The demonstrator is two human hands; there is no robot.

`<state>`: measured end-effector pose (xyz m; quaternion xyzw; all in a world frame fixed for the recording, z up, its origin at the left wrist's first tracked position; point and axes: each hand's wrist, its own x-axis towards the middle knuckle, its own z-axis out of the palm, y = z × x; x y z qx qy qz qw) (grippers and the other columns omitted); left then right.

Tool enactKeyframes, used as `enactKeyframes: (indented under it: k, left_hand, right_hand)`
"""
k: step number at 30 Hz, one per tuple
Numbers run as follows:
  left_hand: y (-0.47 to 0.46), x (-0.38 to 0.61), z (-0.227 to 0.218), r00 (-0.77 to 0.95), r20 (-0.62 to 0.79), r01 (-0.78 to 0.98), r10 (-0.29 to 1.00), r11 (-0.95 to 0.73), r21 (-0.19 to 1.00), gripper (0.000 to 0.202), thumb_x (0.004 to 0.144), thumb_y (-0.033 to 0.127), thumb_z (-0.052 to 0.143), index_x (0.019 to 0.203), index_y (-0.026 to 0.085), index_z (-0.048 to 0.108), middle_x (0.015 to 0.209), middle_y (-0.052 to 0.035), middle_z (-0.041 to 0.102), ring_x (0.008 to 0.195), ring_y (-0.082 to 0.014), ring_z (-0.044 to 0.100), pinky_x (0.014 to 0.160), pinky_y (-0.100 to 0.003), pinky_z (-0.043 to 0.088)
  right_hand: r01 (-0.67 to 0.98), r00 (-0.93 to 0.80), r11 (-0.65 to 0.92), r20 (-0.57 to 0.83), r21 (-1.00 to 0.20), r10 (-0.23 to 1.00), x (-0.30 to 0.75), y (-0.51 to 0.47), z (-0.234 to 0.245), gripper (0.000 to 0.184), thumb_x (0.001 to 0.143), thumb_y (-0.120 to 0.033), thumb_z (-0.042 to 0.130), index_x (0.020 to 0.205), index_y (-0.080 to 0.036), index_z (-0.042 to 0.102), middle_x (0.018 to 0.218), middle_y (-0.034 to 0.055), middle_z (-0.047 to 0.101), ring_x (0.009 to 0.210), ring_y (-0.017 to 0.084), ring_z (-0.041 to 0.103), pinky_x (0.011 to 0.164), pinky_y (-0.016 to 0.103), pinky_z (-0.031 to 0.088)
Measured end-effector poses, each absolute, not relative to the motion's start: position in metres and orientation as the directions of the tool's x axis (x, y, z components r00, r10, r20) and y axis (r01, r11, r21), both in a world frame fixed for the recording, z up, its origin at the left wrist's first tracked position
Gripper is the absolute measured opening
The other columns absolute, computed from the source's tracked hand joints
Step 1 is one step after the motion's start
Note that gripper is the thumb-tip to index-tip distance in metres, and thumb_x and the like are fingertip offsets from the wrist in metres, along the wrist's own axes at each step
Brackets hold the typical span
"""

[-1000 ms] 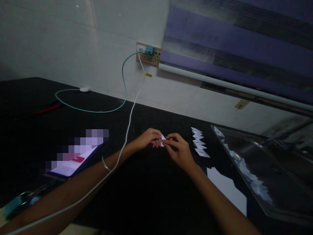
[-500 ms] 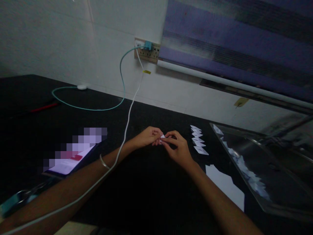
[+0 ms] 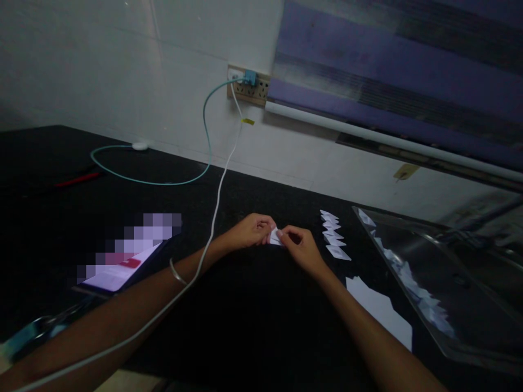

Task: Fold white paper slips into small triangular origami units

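Observation:
Between my two hands is a small white piece of folded paper (image 3: 276,238), held above the dark countertop. My left hand (image 3: 254,231) pinches its left side with curled fingers. On its right side, the thumb and fingers of my right hand (image 3: 301,247) close on the paper. Just to the right of my right hand, several folded paper pieces (image 3: 334,238) lie in a slanting row. Nearer to me, a stack of white paper sheets (image 3: 379,310) rests beside my right forearm, which covers part of it.
A metal sink (image 3: 461,283) lies at the right, with more folded paper along its left rim. On the left rests a lit phone or tablet (image 3: 118,269). A white cable (image 3: 212,223) crosses over my left forearm from the wall socket (image 3: 249,87). A teal cable (image 3: 163,183) loops behind.
The paper between my hands now shows more of its face and looks more opened out. My right hand has shifted slightly right and its fingers have drawn back. The view has moved a little.

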<state>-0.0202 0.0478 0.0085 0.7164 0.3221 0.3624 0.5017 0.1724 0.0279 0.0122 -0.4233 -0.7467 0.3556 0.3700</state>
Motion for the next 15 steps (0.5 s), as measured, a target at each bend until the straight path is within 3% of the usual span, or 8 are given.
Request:
enactKeyframes:
  k: [7, 15]
  left_hand:
    - [0.0479, -0.0214, 0.0084, 0.521, 0.192, 0.147, 0.832, -0.309, 0.940, 0.032, 0.093, 0.039, 0.050, 0.077, 0.012, 0.058, 0.059, 0.0008, 0.054, 0.050, -0.0078, 0.049, 0.048, -0.019, 0.036]
    - [0.0439, -0.0206, 0.0102, 0.585, 0.160, 0.220, 0.795, -0.345, 0.912, 0.041, 0.095, 0.045, 0.043, 0.075, 0.013, 0.060, 0.062, -0.0008, 0.057, 0.052, -0.0084, 0.050, 0.049, -0.019, 0.036]
  right_hand:
    - [0.404, -0.333, 0.381, 0.255, -0.831, 0.908, 0.1732, 0.0309, 0.0071, 0.032, 0.087, -0.043, 0.061, 0.069, -0.016, 0.066, 0.061, -0.0008, 0.056, 0.056, 0.013, 0.049, 0.053, 0.025, 0.035]
    - [0.332, -0.230, 0.327, 0.260, -0.885, 0.938, 0.1729, 0.0297, 0.0082, 0.035, 0.082, -0.046, 0.067, 0.064, -0.016, 0.066, 0.057, 0.0002, 0.059, 0.052, 0.012, 0.050, 0.050, 0.024, 0.035]
